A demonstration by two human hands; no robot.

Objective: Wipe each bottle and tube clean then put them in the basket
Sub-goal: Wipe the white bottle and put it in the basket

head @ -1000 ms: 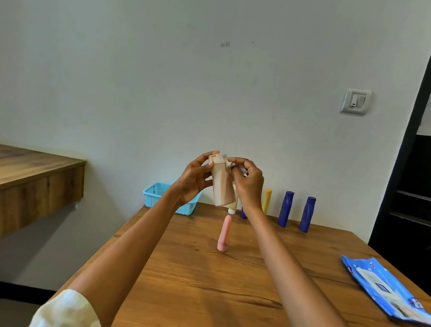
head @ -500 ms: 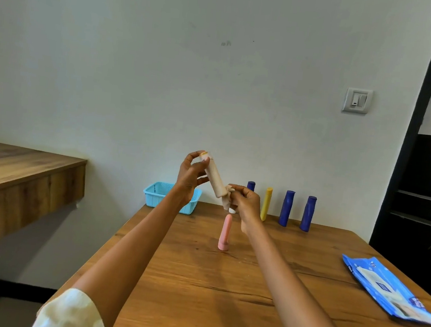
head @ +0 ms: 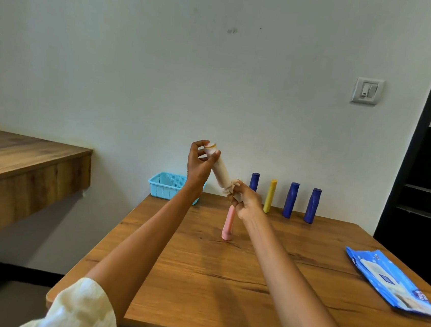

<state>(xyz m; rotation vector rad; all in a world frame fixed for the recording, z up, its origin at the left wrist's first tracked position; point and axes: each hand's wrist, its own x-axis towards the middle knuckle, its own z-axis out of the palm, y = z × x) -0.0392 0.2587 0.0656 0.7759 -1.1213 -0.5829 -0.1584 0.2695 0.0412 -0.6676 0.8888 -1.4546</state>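
beige bottle (head: 220, 169) held in the air above the far part of the wooden table (head: 224, 276), tilted, cap end up and to the left, lower end down to the right. left hand (head: 198, 165) pinching the cap end, thumb and fingertips curled round it. right hand (head: 245, 199) clamped on the lower end, fingers curled, with a scrap of pale wipe (head: 230, 189) bunched between fingers and bottle.

just below the right hand, pink tube (head: 228, 224) standing upright on the table, cap down. behind, near the wall, a row standing upright: blue bottle (head: 254, 181) partly hidden by the right hand, yellow tube (head: 269, 195), then two more blue bottles (head: 290, 200) (head: 312, 205).

light blue basket (head: 165, 184) at the far left corner of the table, partly behind the left wrist; inside not clearly visible, contents impossible to tell. blue wipes pack (head: 390, 281) lying flat at the right edge. wooden counter (head: 23, 159) off to the left, wall switch (head: 367, 91) above the bottles.
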